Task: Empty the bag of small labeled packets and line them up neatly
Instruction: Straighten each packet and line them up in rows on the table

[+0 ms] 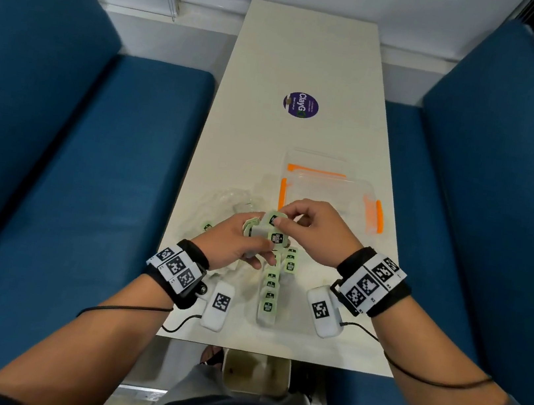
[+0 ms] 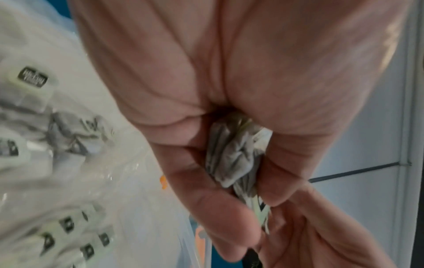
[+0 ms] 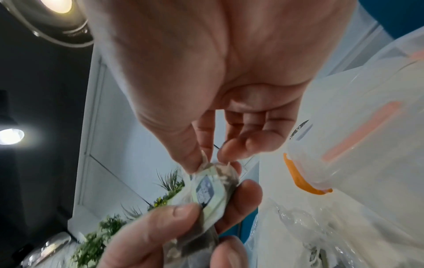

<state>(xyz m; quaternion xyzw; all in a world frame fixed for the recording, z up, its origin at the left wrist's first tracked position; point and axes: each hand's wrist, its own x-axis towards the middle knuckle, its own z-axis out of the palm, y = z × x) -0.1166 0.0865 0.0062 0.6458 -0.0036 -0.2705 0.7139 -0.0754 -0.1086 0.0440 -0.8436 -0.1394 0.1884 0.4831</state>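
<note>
My left hand grips a bunch of small pale-green packets with dark labels, held above the white table. The bunch sits crumpled between the left thumb and fingers. My right hand pinches the top packet of the bunch by its upper edge with thumb and forefinger. A line of packets lies on the table toward me, below the hands. The crumpled clear bag lies flat just left of the hands.
A clear plastic container with orange clips stands right behind the hands. A round purple sticker marks the table's middle. One stray packet lies at the left. Blue bench seats flank the table. Two white marker blocks hang at my wrists.
</note>
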